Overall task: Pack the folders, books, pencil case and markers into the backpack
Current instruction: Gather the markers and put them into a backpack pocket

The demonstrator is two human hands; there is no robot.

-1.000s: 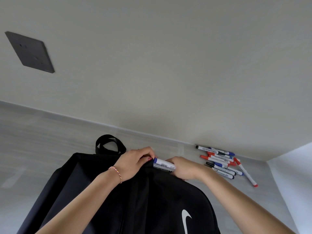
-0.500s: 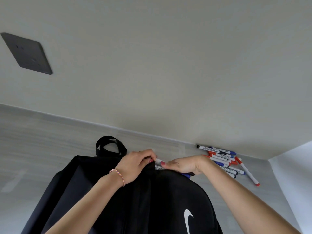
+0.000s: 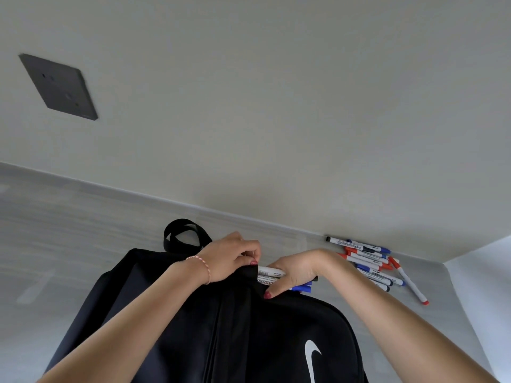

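Both hands work at the top edge of the black backpack [image 3: 221,327], lower centre of frame. Left hand [image 3: 232,257] pinches the opening's fabric, probably to hold it apart. Right hand [image 3: 294,272] grips a bundle of about three markers [image 3: 269,273], feeding them in. Farther right, roughly ten loose markers [image 3: 370,265] lie piled on the table [image 3: 69,230].

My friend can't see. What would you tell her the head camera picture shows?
A right hand pushes a bunch of markers into a black backpack while the left hand pinches its top edge. More markers lie on the grey table beside it.
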